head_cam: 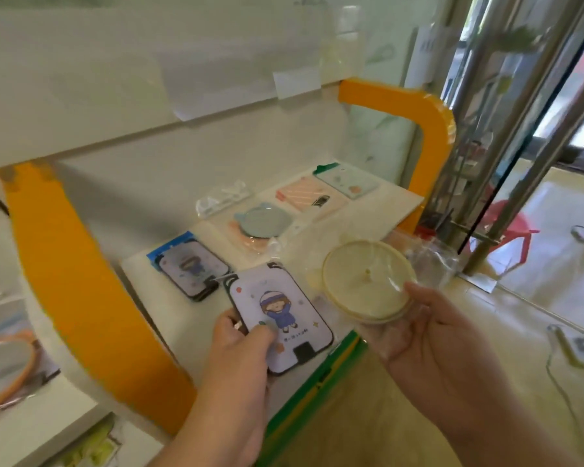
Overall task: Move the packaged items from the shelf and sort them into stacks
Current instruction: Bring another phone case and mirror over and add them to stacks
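Your left hand [240, 335] pinches the cartoon card pack [280, 318] at the shelf's [368, 214] front edge; its matching stack [191, 269] lies just beyond, toward the left edge (nearer that hand). Right hand [429, 328] grips the round cream pack [368, 281].

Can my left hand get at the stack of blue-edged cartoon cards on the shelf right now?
Probably not yet: the left hand grips a lilac cartoon-girl card, though the stack of blue-edged cards lies uncovered nearby.
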The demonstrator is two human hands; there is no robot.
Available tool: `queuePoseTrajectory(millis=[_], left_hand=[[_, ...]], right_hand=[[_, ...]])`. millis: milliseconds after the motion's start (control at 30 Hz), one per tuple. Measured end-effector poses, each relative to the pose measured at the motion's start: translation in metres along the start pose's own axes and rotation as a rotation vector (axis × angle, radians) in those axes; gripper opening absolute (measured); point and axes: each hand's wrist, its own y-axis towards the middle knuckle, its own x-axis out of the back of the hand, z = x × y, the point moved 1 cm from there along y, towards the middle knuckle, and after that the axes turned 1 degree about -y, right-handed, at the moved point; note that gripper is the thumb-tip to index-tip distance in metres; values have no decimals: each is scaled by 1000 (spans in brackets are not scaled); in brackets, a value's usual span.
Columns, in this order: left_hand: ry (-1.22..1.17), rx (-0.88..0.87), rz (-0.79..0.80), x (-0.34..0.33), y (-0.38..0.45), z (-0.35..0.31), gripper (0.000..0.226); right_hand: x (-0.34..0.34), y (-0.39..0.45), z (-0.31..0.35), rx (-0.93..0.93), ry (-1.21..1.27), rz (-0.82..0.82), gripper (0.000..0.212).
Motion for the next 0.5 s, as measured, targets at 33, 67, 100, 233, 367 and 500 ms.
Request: queuePoseTrajectory(millis=[33,67,100,233,367,500], left_hand=[[-28,9,-10,-5,10,2,34],[-55,15,-18,-11,21,2,34],[-81,20,-29,-17,32,3,34],[-116,28,-87,-39,71,2,29],[-124,15,-149,-52,96,-6,27],[-179,25,-222,-52,113,-12,30]], right_hand=[[1,12,5,2,-24,-18,38],[1,23,10,7,-44,-35,37],[1,35,14,16,-72,-60,36],[-11,85,30,-18,-172,-102,35],[-24,133,44,-25,-300,-69,37],[-39,178,51,90,-778,-116,20]])
